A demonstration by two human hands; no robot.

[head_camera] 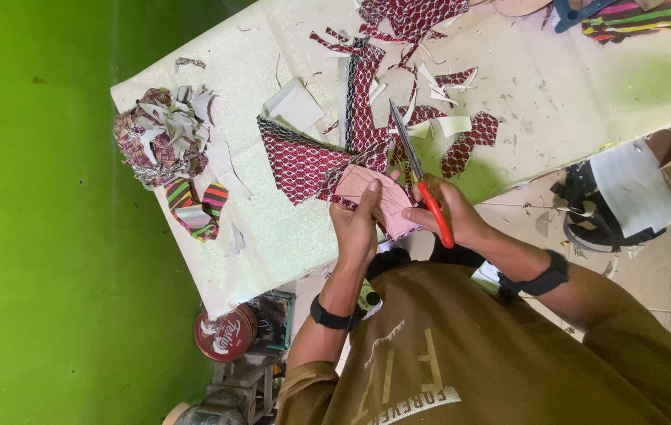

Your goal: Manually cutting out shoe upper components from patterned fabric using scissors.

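My right hand [455,214] grips red-handled scissors [418,177]; the blades point away from me over a piece of maroon patterned fabric [304,161]. With my left hand [357,224] I hold a pink shaped piece [386,201] against the fabric's near edge, right beside the scissors. The two hands almost touch at the near edge of the white table [288,236]. I wear a black band on each wrist.
Fabric offcuts and white paper scraps [430,86] lie beyond the hands. A heap of cut pieces [164,134] and striped shapes [197,206] sit at the left. A red round tin [225,334] stands below the table. A green wall [36,236] fills the left.
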